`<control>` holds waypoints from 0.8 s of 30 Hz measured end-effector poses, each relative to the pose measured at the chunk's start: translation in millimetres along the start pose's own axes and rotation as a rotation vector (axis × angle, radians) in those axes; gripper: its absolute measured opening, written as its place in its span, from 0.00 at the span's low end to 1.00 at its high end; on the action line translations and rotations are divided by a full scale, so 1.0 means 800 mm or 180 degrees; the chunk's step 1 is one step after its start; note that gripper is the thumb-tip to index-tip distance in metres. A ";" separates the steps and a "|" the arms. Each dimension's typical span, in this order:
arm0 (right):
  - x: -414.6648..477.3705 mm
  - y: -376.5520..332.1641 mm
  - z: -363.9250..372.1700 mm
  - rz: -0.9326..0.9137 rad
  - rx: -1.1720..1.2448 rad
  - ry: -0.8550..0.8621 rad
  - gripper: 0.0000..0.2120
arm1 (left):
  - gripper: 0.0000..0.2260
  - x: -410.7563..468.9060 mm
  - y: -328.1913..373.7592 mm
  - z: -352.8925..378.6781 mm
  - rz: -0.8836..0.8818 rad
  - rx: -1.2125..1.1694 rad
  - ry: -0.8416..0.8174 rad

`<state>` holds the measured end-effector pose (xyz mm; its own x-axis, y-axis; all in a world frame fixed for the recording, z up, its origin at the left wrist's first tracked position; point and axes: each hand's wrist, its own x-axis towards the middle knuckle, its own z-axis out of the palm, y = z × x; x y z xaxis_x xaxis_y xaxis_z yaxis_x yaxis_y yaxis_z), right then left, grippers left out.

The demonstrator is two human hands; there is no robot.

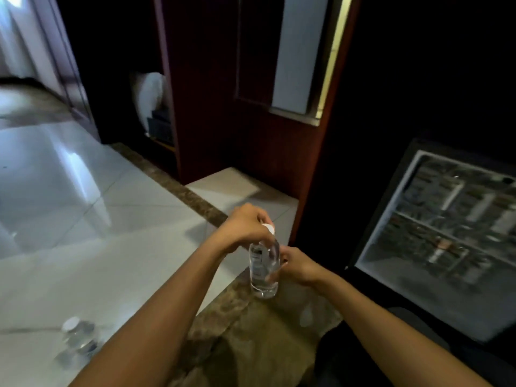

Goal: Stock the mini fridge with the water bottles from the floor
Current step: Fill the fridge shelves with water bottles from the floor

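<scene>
While left hand [245,229] grips water bottle [264,270], right hand [297,265] holds side.

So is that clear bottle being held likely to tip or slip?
Probably tippy: the water bottle is tall and narrow with a small base. It looks full, so likely heavy for its size. Its smooth clear plastic may be slippery; the left hand and right hand both grip it.

red-brown wooden panel [212,93] upright, centre | white pillow [149,93] in dark alcove left of it | dark box [160,125] just below pillow | pale gold-edged panel [300,51] upper right | blurred curtain [16,37] far left
</scene>
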<state>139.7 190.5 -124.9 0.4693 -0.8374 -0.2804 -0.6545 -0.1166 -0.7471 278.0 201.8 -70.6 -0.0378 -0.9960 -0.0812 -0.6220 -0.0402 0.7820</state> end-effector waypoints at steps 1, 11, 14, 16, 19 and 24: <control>0.000 0.007 -0.021 0.0026 0.0069 0.0081 0.24 | 0.07 0.014 0.019 0.008 0.0085 0.0013 -0.0058; -0.011 0.127 -0.161 0.0169 0.0456 0.1148 0.32 | 0.09 0.120 0.138 0.112 0.0773 -0.0285 -0.0741; -0.017 0.180 -0.175 0.0319 0.0815 0.1446 0.30 | 0.07 0.147 0.144 0.156 0.0673 -0.0635 -0.0968; -0.021 0.221 -0.186 0.0579 0.1006 0.1620 0.24 | 0.08 0.172 0.140 0.198 0.0469 -0.0679 -0.1017; -0.019 0.281 -0.198 0.0919 0.1065 0.1903 0.17 | 0.13 0.212 0.124 0.264 0.0194 -0.0452 -0.1062; 0.004 0.378 -0.225 0.1393 0.1046 0.2361 0.24 | 0.16 0.270 0.108 0.370 0.0010 -0.0169 -0.1516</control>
<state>-163.0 56.7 -243.2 -0.3549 -0.9122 -0.2048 -0.4295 0.3536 -0.8310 -15.3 7.2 -203.5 -0.4015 -0.8490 -0.3434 -0.5809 -0.0538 0.8122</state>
